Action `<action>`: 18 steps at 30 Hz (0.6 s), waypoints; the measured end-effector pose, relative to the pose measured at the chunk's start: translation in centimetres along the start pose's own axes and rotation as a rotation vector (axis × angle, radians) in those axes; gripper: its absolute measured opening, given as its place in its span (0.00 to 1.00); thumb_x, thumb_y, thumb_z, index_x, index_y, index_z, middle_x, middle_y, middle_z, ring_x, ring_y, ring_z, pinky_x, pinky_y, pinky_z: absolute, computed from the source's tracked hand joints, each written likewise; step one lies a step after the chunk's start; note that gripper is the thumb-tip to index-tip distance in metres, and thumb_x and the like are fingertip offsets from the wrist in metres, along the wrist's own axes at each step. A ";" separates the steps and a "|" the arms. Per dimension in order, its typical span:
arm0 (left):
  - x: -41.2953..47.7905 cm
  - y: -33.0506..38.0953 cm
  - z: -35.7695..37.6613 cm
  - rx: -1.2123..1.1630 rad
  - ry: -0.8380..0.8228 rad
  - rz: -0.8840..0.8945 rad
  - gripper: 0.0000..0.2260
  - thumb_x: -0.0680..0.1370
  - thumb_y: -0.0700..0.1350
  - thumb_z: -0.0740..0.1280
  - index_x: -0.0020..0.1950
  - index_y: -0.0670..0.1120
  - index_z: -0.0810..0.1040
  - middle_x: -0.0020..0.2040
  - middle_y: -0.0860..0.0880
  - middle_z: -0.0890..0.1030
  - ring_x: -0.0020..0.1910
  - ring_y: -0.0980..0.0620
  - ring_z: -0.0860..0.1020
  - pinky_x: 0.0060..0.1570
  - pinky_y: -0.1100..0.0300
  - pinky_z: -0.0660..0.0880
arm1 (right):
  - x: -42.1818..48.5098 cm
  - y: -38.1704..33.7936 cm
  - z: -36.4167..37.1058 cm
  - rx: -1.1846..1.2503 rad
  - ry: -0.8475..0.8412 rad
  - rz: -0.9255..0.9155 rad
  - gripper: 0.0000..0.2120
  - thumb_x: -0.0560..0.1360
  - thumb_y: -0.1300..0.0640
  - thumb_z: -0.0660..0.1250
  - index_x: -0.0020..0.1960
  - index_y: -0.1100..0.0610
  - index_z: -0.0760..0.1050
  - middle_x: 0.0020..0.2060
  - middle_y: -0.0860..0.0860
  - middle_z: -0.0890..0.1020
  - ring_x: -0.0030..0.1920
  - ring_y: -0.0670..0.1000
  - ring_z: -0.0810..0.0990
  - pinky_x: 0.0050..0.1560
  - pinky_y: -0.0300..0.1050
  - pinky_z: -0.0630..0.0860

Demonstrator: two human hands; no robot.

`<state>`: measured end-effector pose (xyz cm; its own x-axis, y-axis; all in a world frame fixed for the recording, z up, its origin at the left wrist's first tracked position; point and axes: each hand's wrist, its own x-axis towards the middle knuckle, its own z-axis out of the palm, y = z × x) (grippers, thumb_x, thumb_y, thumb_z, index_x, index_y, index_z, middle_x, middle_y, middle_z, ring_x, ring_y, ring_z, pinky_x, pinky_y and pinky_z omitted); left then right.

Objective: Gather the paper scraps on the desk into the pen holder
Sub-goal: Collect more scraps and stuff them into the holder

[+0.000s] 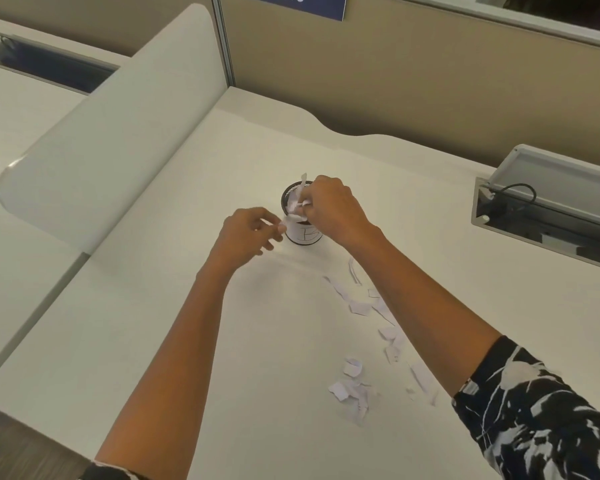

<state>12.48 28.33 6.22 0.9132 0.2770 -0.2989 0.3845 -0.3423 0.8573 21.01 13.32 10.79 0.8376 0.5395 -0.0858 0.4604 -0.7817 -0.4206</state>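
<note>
Paper scraps (359, 308) lie loose on the white table (187, 341), in a ragged trail that runs from just in front of the pen holder (303, 233) toward me, along the inside of my right forearm. The thickest clump sits nearest me, close to my patterned sleeve (541, 427), which is dark with white splashes.

The pen holder is a small black mesh cup standing upright near the middle of the table. A white label (309, 230) is wrapped round its lower wall, and on it a single hand-drawn letter reads like a "B". White pieces already show inside its mouth.

My right hand (333, 209) is over the holder's opening with its fingers curled together, pinching a long strip (302, 188) that stands up over the far rim, its lower end in the cup. My left hand (246, 233) is just beside the holder's left wall, fingers loosely bent, the fingertips at a small white scrap (286, 224) by the rim. I cannot tell whether they grip it or only touch it.

A rounded white divider (118, 140) leans along the table's left side. Behind is a beige partition (430, 81) carrying a blue sign (312, 3) with white digits cut off by the frame's edge, ending in what looks like "85". At the right, an open cable trough (548, 216) holds a black cable (513, 190).
</note>
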 end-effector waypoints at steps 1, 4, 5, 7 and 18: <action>0.1 0.4 0.0 -0.005 0.045 0.033 0.04 0.74 0.48 0.72 0.45 0.49 0.81 0.36 0.51 0.85 0.31 0.56 0.81 0.35 0.59 0.78 | 0.2 0.1 0.0 -0.007 0.017 0.020 0.09 0.75 0.57 0.65 0.52 0.56 0.82 0.48 0.55 0.77 0.46 0.57 0.75 0.42 0.44 0.64; 0.6 1.7 0.4 0.019 0.159 0.106 0.02 0.74 0.47 0.70 0.43 0.50 0.82 0.35 0.53 0.84 0.33 0.54 0.81 0.39 0.56 0.78 | 0.6 -0.1 -0.2 -0.009 0.058 0.062 0.10 0.73 0.58 0.66 0.51 0.61 0.81 0.47 0.57 0.78 0.42 0.57 0.74 0.39 0.45 0.66; 0.9 2.1 0.6 0.046 0.202 0.117 0.02 0.74 0.48 0.70 0.42 0.51 0.81 0.34 0.55 0.84 0.34 0.53 0.82 0.39 0.56 0.77 | 0.7 -0.4 -0.2 0.002 0.066 0.080 0.10 0.72 0.58 0.66 0.50 0.62 0.80 0.44 0.57 0.77 0.40 0.58 0.72 0.39 0.45 0.66; 1.4 3.0 1.1 0.144 0.287 0.136 0.02 0.73 0.49 0.70 0.41 0.54 0.80 0.33 0.58 0.82 0.37 0.52 0.81 0.37 0.58 0.75 | 1.2 -0.8 -0.2 -0.009 0.059 0.106 0.09 0.71 0.57 0.68 0.47 0.63 0.79 0.39 0.55 0.75 0.39 0.58 0.72 0.38 0.46 0.67; 4.6 4.8 2.2 0.829 0.309 0.161 0.07 0.74 0.48 0.69 0.49 0.53 0.84 0.53 0.44 0.74 0.57 0.40 0.68 0.50 0.51 0.65 | 3.7 -0.5 -1.0 0.075 -0.332 0.137 0.04 0.71 0.64 0.65 0.45 0.61 0.74 0.44 0.56 0.77 0.44 0.56 0.75 0.33 0.42 0.67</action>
<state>18.83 26.00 8.10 0.9333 0.3580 0.0269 0.3385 -0.9027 0.2658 24.14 15.41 11.61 0.7432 0.5135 -0.4290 0.3178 -0.8351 -0.4489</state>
